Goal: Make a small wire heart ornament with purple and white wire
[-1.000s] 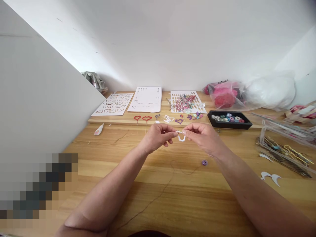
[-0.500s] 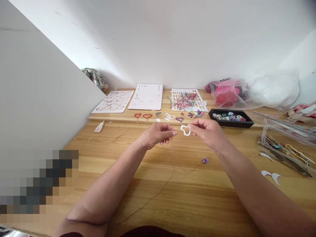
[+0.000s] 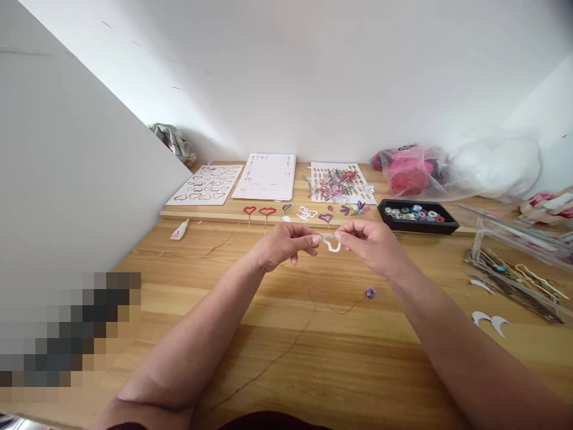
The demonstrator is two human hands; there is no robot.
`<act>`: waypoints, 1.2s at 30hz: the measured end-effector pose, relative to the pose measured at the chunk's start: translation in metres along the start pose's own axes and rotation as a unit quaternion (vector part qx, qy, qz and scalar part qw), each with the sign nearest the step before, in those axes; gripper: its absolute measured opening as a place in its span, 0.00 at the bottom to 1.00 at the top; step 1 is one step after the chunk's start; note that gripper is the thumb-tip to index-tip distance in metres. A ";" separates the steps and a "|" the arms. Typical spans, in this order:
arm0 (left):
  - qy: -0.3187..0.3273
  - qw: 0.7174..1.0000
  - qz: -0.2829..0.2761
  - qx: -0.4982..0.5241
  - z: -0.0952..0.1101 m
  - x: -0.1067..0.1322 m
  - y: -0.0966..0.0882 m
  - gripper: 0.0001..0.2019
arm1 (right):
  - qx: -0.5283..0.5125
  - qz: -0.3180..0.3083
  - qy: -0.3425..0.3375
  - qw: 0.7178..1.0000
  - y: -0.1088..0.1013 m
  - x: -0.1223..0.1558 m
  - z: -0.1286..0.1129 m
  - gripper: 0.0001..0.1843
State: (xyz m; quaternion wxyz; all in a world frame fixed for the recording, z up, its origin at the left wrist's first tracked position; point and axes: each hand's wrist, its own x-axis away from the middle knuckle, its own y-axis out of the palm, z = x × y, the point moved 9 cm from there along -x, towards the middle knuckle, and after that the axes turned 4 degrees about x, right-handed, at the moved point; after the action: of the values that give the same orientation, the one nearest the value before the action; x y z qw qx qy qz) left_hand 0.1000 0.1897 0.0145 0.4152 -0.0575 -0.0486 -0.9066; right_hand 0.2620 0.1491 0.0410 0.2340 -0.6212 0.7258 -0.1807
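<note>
A white heart-like paper cutout with an open middle is held up over the table between my hands. My right hand is closed, with thumb and forefinger pinching its upper right edge. Opposite, my left hand pinches a thin wire, mostly hidden by the fingers, whose end meets the cutout's upper left side. Below them a small purple spool of thread lies on the wood, a loose dark thread trailing toward my body. Just behind my hands, a purple heart outline on a stem rests on the ledge.
Red heart outlines, white cutouts and a petal piece line the ledge. Farther back are punched sheets. A glue bottle lies left; a black tray of spools, clear box and crescents are right.
My right hand has brought the white cutout slightly left and down, against my left fingertips. The cutout has turned a little. My left hand has stayed nearly in place.
</note>
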 end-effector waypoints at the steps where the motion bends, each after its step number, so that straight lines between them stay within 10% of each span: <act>1: 0.007 1.000 0.007 0.010 0.001 -0.001 -0.001 0.19 | 0.015 -0.006 -0.006 1.000 0.003 0.002 -0.003 0.13; 36: 0.054 0.995 0.086 -0.017 0.003 -0.002 -0.003 0.08 | 0.061 0.010 -0.060 0.996 0.006 0.010 -0.022 0.07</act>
State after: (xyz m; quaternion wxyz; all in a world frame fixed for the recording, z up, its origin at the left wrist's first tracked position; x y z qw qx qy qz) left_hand 0.0992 0.1937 0.0173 0.4923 -0.0193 -0.0054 -0.8702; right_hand 0.2438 0.1399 0.0551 0.3162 -0.6082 0.7043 -0.1844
